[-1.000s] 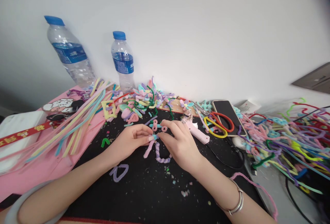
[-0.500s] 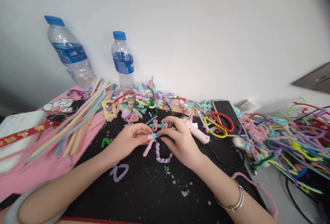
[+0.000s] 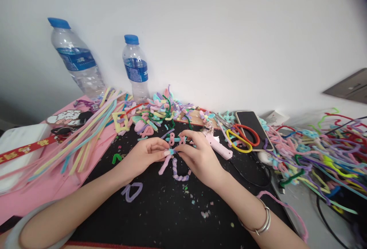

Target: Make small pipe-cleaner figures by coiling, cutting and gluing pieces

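Note:
Between both hands is a small pipe-cleaner piece [image 3: 164, 165] with a fuzzy pink strip hanging down and a blue and purple part at the fingertips. My left hand [image 3: 145, 154] pinches it with thumb and fingers. From the other side, my right hand [image 3: 200, 159] has its fingertips closed on the purple end. Just below lies a curved, twisted purple and pink pipe cleaner [image 3: 180, 178]. Behind the fingers is a blue strip with pink loops [image 3: 171, 138], partly hidden by my right hand. A bent purple pipe cleaner [image 3: 133, 192] lies nearer me on the left.
A pink glue gun [image 3: 220, 148] with a black cable lies right of my hands, before a phone [image 3: 252, 128]. Pipe-cleaner heaps [image 3: 301, 153] spread right and along the wall. Two water bottles [image 3: 136, 69] stand at back left. Scraps dot the black mat [image 3: 160, 218].
My right fingers have shifted slightly toward the small pipe-cleaner piece. My left hand keeps its pinch. The view has moved very slightly.

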Demonstrator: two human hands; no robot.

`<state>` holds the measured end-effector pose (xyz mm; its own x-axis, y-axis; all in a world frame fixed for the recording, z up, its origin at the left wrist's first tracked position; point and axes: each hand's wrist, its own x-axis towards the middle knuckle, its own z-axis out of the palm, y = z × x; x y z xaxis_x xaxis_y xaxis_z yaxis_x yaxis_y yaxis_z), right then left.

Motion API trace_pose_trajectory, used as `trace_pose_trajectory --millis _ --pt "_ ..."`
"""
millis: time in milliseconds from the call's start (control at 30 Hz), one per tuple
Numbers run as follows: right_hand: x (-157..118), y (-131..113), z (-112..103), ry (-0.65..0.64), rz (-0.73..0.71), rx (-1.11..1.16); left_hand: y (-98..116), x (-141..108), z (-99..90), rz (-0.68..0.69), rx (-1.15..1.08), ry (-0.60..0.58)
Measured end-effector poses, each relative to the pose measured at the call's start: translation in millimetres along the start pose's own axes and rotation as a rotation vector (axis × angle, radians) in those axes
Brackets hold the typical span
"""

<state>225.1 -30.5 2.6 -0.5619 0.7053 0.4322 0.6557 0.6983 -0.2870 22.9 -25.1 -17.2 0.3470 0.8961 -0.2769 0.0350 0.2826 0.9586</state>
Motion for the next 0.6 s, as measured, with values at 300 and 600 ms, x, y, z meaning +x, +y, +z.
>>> trace_pose_trajectory --millis 300,600 --pt "3.8 4.5 -1.9 0.037 0.07 0.234 3.9 -0.3 -0.5 -0.017 -0.027 0.01" --pt "5.1 3.7 -5.2 0.023 0.231 0.274 2.6 -0.1 -0.9 0.002 -0.015 -0.013"
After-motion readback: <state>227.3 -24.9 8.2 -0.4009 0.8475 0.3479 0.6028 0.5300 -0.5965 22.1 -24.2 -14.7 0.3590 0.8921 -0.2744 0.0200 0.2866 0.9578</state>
